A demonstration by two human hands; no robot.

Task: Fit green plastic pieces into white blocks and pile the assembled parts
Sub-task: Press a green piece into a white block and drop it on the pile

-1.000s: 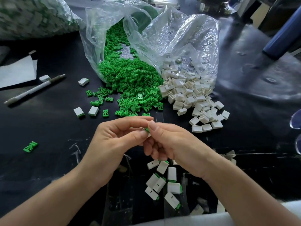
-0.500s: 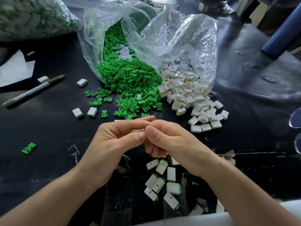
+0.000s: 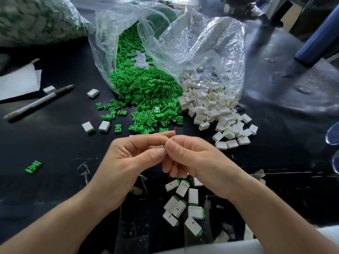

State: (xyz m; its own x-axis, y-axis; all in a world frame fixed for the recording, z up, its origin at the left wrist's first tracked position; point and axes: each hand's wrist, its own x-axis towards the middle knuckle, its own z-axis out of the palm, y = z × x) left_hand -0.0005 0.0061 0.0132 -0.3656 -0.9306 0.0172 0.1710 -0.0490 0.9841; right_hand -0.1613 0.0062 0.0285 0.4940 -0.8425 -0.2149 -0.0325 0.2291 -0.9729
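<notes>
**Position of the hands.** The left hand [image 3: 128, 162] and right hand [image 3: 198, 158] meet above the tabletop [image 3: 55, 143], near its front edge. The fingers [image 3: 156, 153] of each hand are curled, with thumb and forefinger clamped together on one small item held between the two hands. Only a sliver of a green piece [image 3: 164, 147] shows between the thumb tips. Whether a white block sits behind it cannot be told, as the fingers hide it. Judged from the opposed pinch, the step in hand is pressing the green piece into a block. Gripping from both sides lets each hand push against the other.

**Supply.** Two clear plastic bags [image 3: 192, 43] lie open on their sides. One spills a heap of green pieces [image 3: 146, 96] and the other a heap of white blocks [image 3: 211, 103]. The heaps touch and lie just beyond the hands, probably so that either stock can be reached without stretching.

**Output.** The pile of assembled parts [image 3: 183, 204], white with a green end showing, lies directly below the right hand. A finished part would probably need only to be let go there. The pile is small against the supply, so the task looks to be at an early stage.

**Other items.** Two more assembled parts [image 3: 95, 127] and a stray green piece [image 3: 33, 166] lie to the left. A pen [image 3: 36, 103] lies well apart from the work.
</notes>
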